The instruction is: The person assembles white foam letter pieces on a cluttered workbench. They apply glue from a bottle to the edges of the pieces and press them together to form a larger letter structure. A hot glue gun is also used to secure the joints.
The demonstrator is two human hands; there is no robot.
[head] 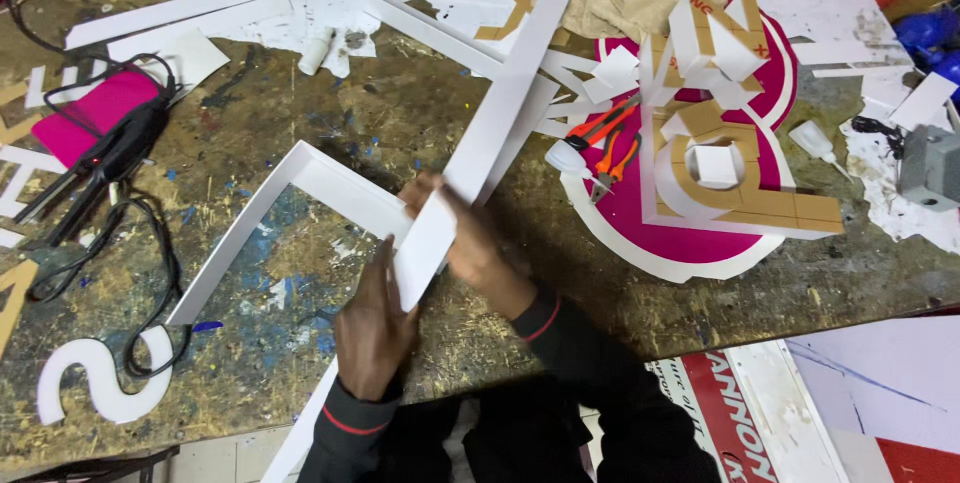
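White strip (490,133) held slanted over the worktable (420,123), its lower end between both hands. Left hand (372,328) closed on the strip's bottom end, thumb up along its edge. Right hand (470,243) wrapped around the strip from behind, just above. White bent frame (300,198) touches the strip's left side. Orange pliers (610,158) right of the strip; black glue gun (110,158) far left.

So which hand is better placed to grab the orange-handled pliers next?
Probably the right hand. It grips the long white strip on the side nearer the orange-handled pliers. The left hand presses the strip's lower end, farther away, beside the bent white frame piece.
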